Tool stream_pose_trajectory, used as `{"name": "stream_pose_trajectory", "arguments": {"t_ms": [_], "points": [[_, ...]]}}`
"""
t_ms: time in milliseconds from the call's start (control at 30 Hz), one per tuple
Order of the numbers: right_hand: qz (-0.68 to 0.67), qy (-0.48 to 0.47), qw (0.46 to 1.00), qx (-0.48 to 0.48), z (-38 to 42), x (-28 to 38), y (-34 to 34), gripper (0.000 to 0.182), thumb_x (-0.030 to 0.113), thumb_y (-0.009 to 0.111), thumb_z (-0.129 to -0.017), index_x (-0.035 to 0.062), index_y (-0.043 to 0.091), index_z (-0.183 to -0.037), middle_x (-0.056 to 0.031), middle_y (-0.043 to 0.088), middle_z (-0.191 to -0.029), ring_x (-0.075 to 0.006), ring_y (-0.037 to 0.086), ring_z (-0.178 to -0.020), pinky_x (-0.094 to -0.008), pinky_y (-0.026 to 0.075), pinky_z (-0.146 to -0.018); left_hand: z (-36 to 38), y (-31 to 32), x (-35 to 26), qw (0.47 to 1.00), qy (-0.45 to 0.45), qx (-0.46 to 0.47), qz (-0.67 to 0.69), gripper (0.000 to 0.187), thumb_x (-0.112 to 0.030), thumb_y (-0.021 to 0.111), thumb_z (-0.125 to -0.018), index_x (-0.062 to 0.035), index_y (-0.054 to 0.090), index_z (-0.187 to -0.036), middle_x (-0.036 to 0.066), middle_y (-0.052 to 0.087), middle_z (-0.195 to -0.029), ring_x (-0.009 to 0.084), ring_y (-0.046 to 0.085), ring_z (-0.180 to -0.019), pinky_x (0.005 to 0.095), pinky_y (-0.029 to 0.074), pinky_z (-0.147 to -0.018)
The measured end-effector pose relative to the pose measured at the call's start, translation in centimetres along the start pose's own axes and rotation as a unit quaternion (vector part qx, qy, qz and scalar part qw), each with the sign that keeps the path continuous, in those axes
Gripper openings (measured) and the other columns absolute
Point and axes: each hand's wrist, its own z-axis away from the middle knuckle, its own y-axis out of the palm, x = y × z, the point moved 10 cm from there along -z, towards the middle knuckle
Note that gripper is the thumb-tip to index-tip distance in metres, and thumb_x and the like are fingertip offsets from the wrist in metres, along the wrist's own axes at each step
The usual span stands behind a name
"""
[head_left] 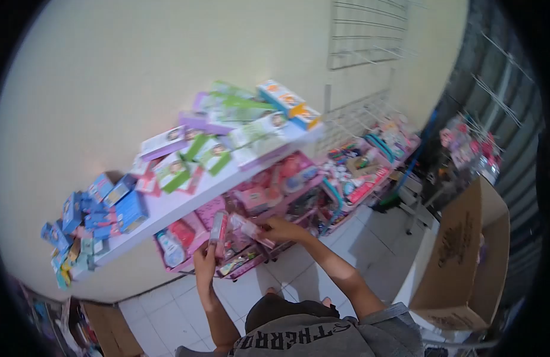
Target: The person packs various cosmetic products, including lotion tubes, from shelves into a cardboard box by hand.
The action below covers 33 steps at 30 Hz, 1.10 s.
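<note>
My left hand (205, 260) is closed on the lower end of a slim pink-and-clear package (218, 226), held upright. In my right hand (280, 229) is a second slim package, pink and white (249, 228), tilted down to the right. The two packages are close together, and their contents are too blurred to name. Beneath them are pink trays (194, 226) filled with pink goods and small packets. Just beyond my hands runs a white shelf (186, 205) bearing green-and-white boxes (212, 156) and blue boxes (131, 209).
An open cardboard box (450, 244) stands on a white surface at the right. Farther back are pink bins (361, 169) of small goods, a wire rack (367, 33) on the wall and a stool (412, 190). Another cardboard piece (108, 330) is at the lower left.
</note>
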Motion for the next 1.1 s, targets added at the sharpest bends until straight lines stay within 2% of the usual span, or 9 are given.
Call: {"name": "stream_pose_trajectory", "arguments": {"t_ms": [67, 133, 267, 367, 500, 633, 800, 1000, 1100], "points": [[-0.021, -0.057, 0.998, -0.024, 7.0, -1.7, -1.8, 0.040, 0.029, 0.053, -0.077, 0.0000, 0.049, -0.104, -0.0127, 0.058, -0.085, -0.0197, 0.055, -0.077, -0.0320, 0.043, -0.069, 2.1, 4.8, -0.7, 0.997, -0.012, 0.074, 0.021, 0.026, -0.021, 0.047, -0.082, 0.0036, 0.055, -0.084, 0.006, 0.052, -0.056, 0.0099, 0.045, -0.043, 0.0234, 0.032, -0.039], [0.000, -0.005, 0.996, -0.087, 15.5, -3.8, -4.8, 0.039, 0.027, 0.053, -0.077, 0.0004, 0.048, -0.106, -0.0116, 0.058, -0.086, -0.0179, 0.055, -0.077, -0.0315, 0.044, -0.068, 4.8, 12.8, -3.4, 0.964, -0.007, 0.247, 0.101, 0.027, -0.022, 0.045, -0.083, 0.0026, 0.055, -0.086, 0.005, 0.052, -0.057, 0.0109, 0.046, -0.043, 0.0237, 0.035, -0.040], [-0.072, 0.101, 0.949, -0.291, 35.4, -4.3, -10.1, 0.039, 0.022, 0.057, -0.075, 0.0010, 0.048, -0.108, -0.0097, 0.057, -0.089, -0.0158, 0.055, -0.079, -0.0294, 0.045, -0.068, 13.3, 27.0, -9.4, 0.924, 0.011, 0.374, 0.078, 0.028, -0.021, 0.042, -0.085, 0.0027, 0.052, -0.096, 0.006, 0.053, -0.063, 0.0105, 0.047, -0.045, 0.0224, 0.038, -0.042], [0.003, 0.155, 0.822, -0.548, 51.2, -2.1, -12.0, 0.043, 0.019, 0.063, -0.071, 0.0012, 0.048, -0.107, -0.0077, 0.057, -0.089, -0.0140, 0.054, -0.080, -0.0281, 0.046, -0.066, 21.4, 36.8, -14.0, 0.837, 0.068, 0.524, 0.146, 0.031, -0.022, 0.042, -0.085, 0.0024, 0.050, -0.103, 0.005, 0.052, -0.065, 0.0094, 0.046, -0.047, 0.0216, 0.037, -0.042], [0.112, 0.227, 0.556, -0.792, 68.6, 0.7, -10.5, 0.044, 0.022, 0.066, -0.067, -0.0032, 0.051, -0.099, -0.0134, 0.059, -0.072, -0.0182, 0.058, -0.062, -0.0277, 0.045, -0.053, 35.8, 46.6, -21.3, 0.686, 0.240, 0.684, 0.064, 0.033, -0.024, 0.046, -0.083, 0.0012, 0.049, -0.104, 0.006, 0.053, -0.061, 0.0134, 0.050, -0.047, 0.0261, 0.039, -0.043], [0.151, 0.426, 0.462, -0.763, 77.4, -3.2, -11.2, 0.038, 0.023, 0.062, -0.067, -0.0017, 0.054, -0.094, -0.0166, 0.060, -0.078, -0.0270, 0.060, -0.070, -0.0324, 0.047, -0.059, 48.6, 53.5, -25.4, 0.583, 0.588, 0.544, -0.137, 0.031, -0.031, 0.051, -0.075, -0.0039, 0.055, -0.090, 0.018, 0.057, -0.063, 0.0302, 0.058, -0.059, 0.0375, 0.045, -0.050], [0.134, 0.694, 0.449, -0.546, 80.5, -11.3, -11.7, 0.033, 0.027, 0.064, -0.062, 0.0024, 0.060, -0.084, -0.0175, 0.058, -0.092, -0.0300, 0.058, -0.083, -0.0370, 0.046, -0.072, 56.2, 61.0, -19.8, 0.422, 0.649, 0.530, -0.348, 0.028, -0.032, 0.051, -0.074, -0.0075, 0.062, -0.082, 0.012, 0.062, -0.076, 0.0248, 0.061, -0.072, 0.0380, 0.046, -0.058], [0.118, 0.728, 0.532, -0.416, 78.1, -12.3, -10.7, 0.034, 0.031, 0.064, -0.061, 0.0085, 0.062, -0.087, -0.0129, 0.059, -0.094, -0.0267, 0.057, -0.087, -0.0355, 0.047, -0.072, 55.5, 63.7, -14.3, 0.376, 0.614, 0.545, -0.429, 0.023, -0.025, 0.050, -0.073, -0.0068, 0.063, -0.079, 0.012, 0.062, -0.081, 0.0245, 0.060, -0.077, 0.0383, 0.046, -0.060], [0.140, 0.725, 0.517, -0.434, 78.5, -11.9, -11.1, 0.024, 0.022, 0.056, -0.067, 0.0083, 0.061, -0.086, -0.0120, 0.060, -0.089, -0.0258, 0.059, -0.083, -0.0375, 0.047, -0.070, 54.4, 63.5, -15.8, 0.459, 0.595, 0.533, -0.389, 0.021, -0.017, 0.049, -0.072, -0.0056, 0.062, -0.083, 0.012, 0.061, -0.079, 0.0263, 0.060, -0.077, 0.0408, 0.046, -0.061]]}}
